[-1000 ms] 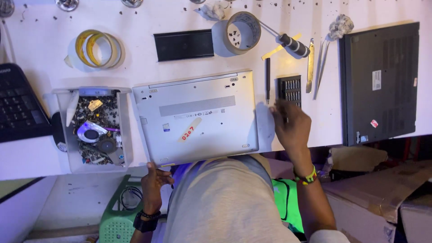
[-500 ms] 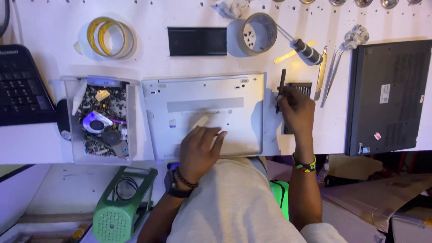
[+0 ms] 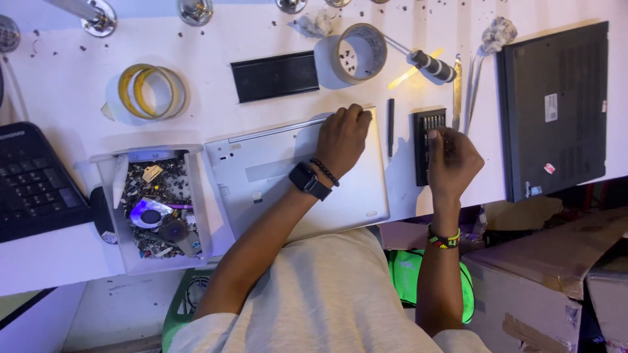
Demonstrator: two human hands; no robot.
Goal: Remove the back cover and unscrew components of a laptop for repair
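Two hands engaged | left hand (image 3: 343, 138) fingers spread flat on upturned silver laptop (image 3: 294, 173), table centre | right hand (image 3: 453, 160) fingertips curled over black bit case (image 3: 430, 145); pinch unclear | I keep laptop pinned.

Bare table (image 3: 216, 117) between tape rolls (image 3: 147, 91) and laptop (image 3: 261, 173).

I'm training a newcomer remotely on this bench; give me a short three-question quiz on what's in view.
1. True or false: the left hand rests on the silver laptop.
2. The right hand is at the: A) tape roll B) bit case C) keyboard.
3. What lies right of the bit case, at the table edge?

Key
1. True.
2. B.
3. A black laptop, shut.
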